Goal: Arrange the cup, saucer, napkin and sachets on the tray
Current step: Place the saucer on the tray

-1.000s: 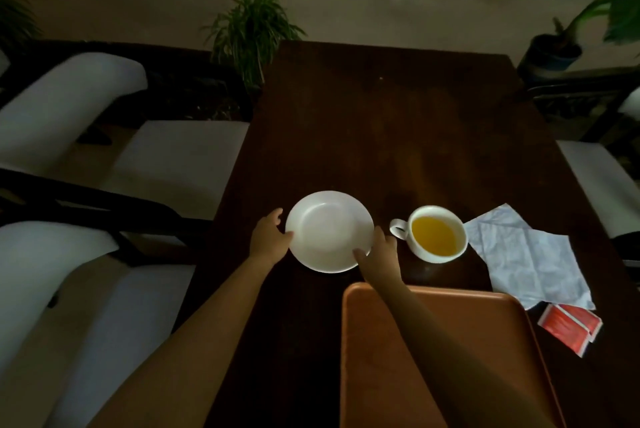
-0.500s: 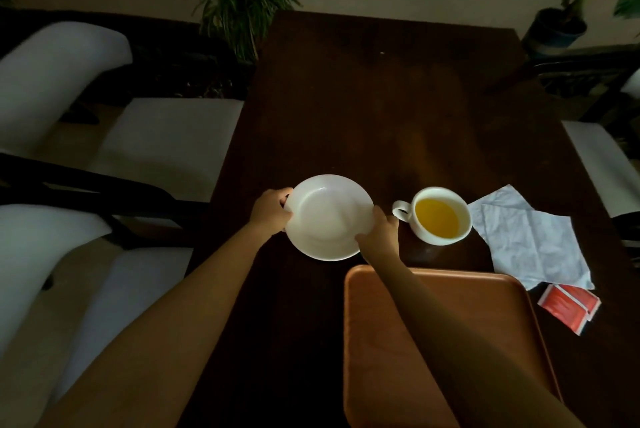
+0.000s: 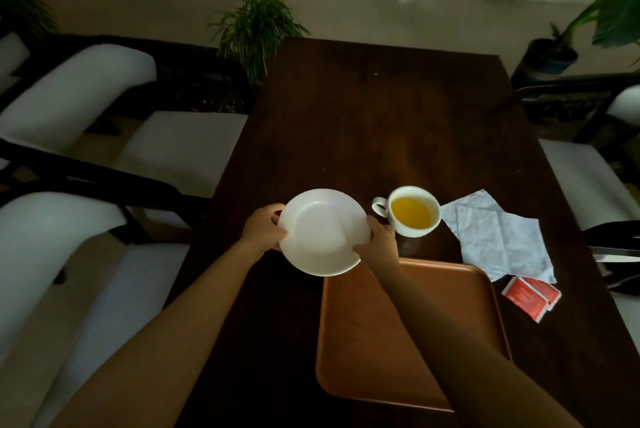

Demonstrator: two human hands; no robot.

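1. Saucer [image 3: 323, 231]: white and empty, held over the dark wooden table [image 3: 381, 108] just beyond the tray's far left corner, its near rim overlapping that corner in the view. It looks tipped slightly; whether it touches the table cannot be told.
2. Left hand [image 3: 264, 232]: fingers curled closed around the saucer's left rim.
3. Right hand [image 3: 379, 244]: thumb on the saucer's right rim, fingers wrapped under it, gripping.
4. Tray [image 3: 460, 341]: orange-brown, lying near the table's near edge, with nothing on it but the right forearm crossing above.
5. Cup [image 3: 410, 211]: white, upright on the table just beyond the tray's far edge, holding yellow-orange liquid, handle pointing left toward the saucer.
6. Napkin [image 3: 502, 237]: white, creased, spread flat to the right of the cup, toward the table's right edge.
7. Sachets [image 3: 530, 296]: red packets just beside the tray's far right corner, partly tucked under the napkin's near corner.
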